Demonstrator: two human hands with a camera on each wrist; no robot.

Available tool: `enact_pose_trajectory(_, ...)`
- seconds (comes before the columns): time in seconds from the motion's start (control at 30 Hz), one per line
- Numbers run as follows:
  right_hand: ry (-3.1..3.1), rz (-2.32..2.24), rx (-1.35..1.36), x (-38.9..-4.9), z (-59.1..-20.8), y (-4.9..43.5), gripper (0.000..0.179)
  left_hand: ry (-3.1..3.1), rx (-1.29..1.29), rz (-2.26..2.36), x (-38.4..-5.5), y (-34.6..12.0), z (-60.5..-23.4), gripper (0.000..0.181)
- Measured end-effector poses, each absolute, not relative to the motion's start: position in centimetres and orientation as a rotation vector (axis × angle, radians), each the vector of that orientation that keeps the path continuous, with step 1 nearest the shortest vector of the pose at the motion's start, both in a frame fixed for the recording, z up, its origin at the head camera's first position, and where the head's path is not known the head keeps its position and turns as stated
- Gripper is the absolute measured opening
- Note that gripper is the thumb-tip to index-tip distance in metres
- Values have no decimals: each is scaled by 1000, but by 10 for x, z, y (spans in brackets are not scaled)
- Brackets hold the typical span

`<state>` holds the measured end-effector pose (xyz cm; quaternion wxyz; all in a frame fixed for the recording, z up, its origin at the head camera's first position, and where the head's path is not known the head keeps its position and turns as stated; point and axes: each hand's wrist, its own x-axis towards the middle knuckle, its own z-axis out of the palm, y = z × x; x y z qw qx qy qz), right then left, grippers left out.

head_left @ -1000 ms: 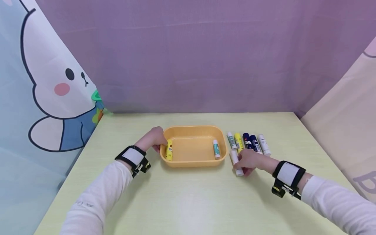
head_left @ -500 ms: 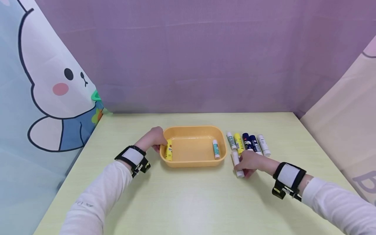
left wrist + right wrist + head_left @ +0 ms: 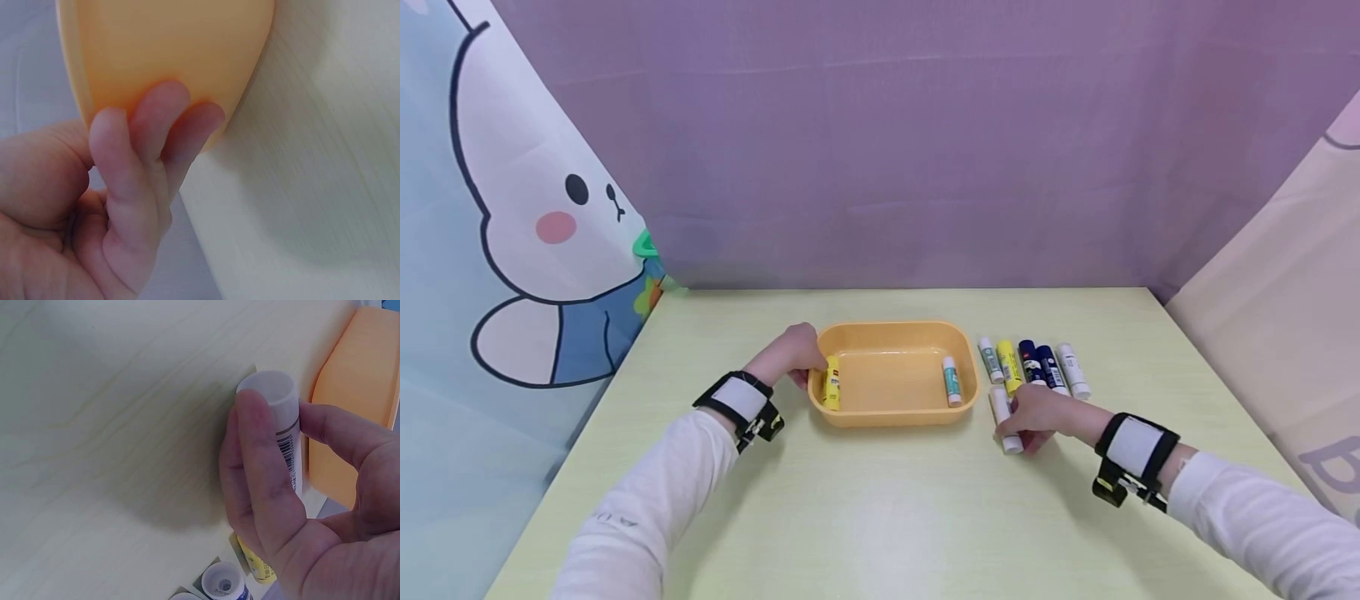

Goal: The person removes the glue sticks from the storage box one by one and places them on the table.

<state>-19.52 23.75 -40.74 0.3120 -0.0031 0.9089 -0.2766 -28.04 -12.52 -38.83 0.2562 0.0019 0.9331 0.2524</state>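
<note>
My left hand [image 3: 797, 350] grips the left end of a light orange plastic tray [image 3: 895, 418], its thumb over the rim and its fingers against the outer wall, as the left wrist view shows. Inside the tray lie a yellow glue stick [image 3: 832, 385] at the left and a teal-and-white glue stick [image 3: 952, 383] at the right. To the right of the tray, my right hand [image 3: 1036, 412] holds a white glue stick [image 3: 1001, 405] between thumb and fingers. The right wrist view shows this stick's white end [image 3: 284, 403] and a barcode, with the palm side of the hand around it.
Behind my right hand lies a row of glue sticks: a teal-and-white one [image 3: 990, 360], a yellow one [image 3: 1008, 367], two dark blue ones [image 3: 1051, 368] and a white one [image 3: 1073, 371]. A purple cloth [image 3: 887, 167] rises behind the pale table [image 3: 850, 517].
The white glue stick in my right hand has shifted very slightly toward the table's front. My left hand and the tray stay as they were.
</note>
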Motion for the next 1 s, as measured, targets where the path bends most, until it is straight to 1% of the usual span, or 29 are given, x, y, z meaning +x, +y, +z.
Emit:
enact_pose_trajectory(0.33,2399,-729,0,-195,-406,236,26,2550,7,670,-281,-126,-392,28)
enact_pose_trajectory(1.0,2392,-703,8,-194,-402,234,26,2556,3,674,-278,-125,-390,28)
